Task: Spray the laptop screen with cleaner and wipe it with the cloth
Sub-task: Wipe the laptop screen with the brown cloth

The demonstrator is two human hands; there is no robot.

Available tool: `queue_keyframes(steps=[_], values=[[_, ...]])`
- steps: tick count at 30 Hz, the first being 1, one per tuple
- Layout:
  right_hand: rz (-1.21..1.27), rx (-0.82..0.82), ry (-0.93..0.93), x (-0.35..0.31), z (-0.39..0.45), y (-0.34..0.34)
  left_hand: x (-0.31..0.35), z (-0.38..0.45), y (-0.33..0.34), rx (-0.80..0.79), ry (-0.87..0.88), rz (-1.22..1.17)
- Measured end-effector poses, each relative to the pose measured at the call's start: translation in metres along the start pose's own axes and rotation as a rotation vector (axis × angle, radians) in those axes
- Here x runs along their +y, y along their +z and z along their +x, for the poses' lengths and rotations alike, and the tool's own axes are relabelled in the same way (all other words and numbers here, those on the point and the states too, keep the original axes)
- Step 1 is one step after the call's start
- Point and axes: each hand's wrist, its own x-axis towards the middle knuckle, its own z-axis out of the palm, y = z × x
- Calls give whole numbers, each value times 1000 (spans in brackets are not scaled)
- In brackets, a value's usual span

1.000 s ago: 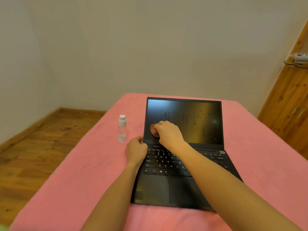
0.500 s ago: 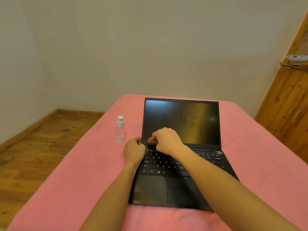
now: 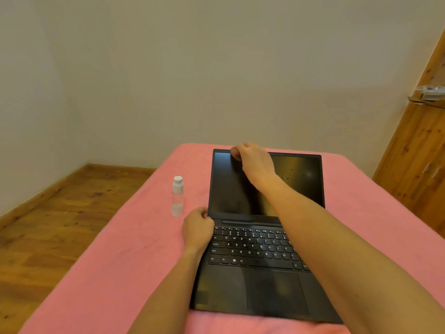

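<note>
A black laptop (image 3: 260,283) stands open on the pink-covered table (image 3: 134,249). Its dark screen (image 3: 228,189) shows a few droplets at the upper right. My right hand (image 3: 255,162) is at the screen's top edge, left of centre, and grips a small bunched pinkish cloth (image 3: 234,155) pressed against the glass. My left hand (image 3: 197,227) has curled fingers on the laptop's left edge beside the hinge. A small clear spray bottle (image 3: 177,196) with a white cap stands upright on the table, just left of the screen and apart from both hands.
A wooden door (image 3: 414,165) with a metal handle (image 3: 426,96) is at the right. Wooden floor (image 3: 48,225) lies to the left of the table, below a plain wall.
My right hand has swept the cloth from the screen's lower left up to its top edge. Most drip streaks on the glass are gone. My left hand stays at the hinge corner.
</note>
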Motion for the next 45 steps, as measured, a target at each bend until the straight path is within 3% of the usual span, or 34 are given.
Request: queue_keyframes(steps=[5,32,45], values=[[-44,-98,11,0,2,8,-1,1,1,0,10,18],[-98,-295,-59,4,-86,38,0,1,0,-10,10,49],[0,-459,-16,-7,-95,30,2,-1,-2,-18,35,60]])
